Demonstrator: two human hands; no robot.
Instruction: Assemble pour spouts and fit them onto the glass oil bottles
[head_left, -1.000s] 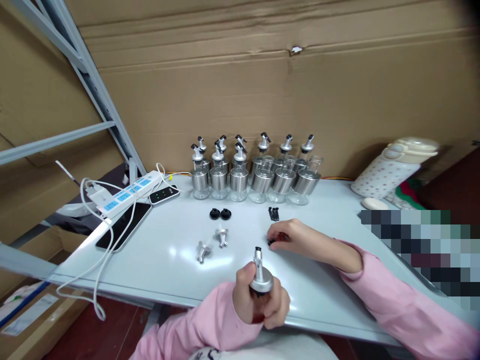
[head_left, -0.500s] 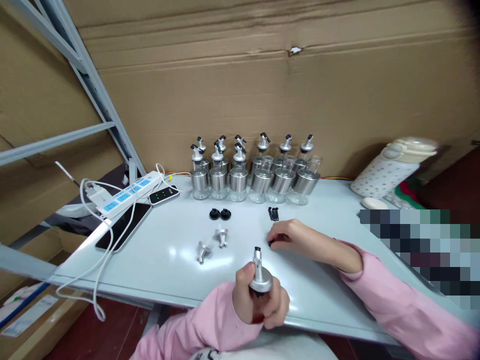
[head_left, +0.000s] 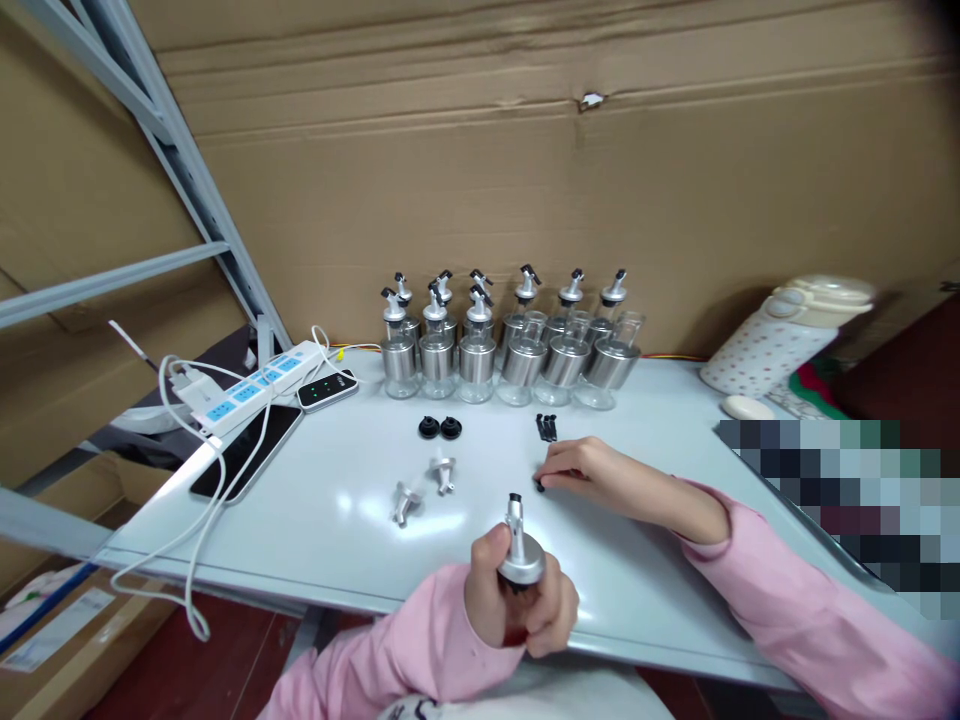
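Note:
My left hand (head_left: 540,610) is closed around a silver pour spout (head_left: 523,560) with a black tip, held upright over the table's near edge. To its upper right, my right hand (head_left: 589,465) pinches a small black part (head_left: 540,486) at the tabletop. Just beyond those fingers lie several black flip caps (head_left: 547,428). Two silver spout tops (head_left: 406,504) rest on the table to the left. Behind them are two round black stoppers (head_left: 439,428).
Several glass bottles with steel bands (head_left: 477,358) line the back, most with spouts fitted. At left are a power strip (head_left: 259,385), a phone (head_left: 247,455), a small black device (head_left: 328,391) and loose white cables. A dotted flask (head_left: 772,345) and a white oval object (head_left: 748,408) are at right.
My right hand has shifted very slightly, fingers lifting a little around the small black part. The left hand and its spout look unmoved.

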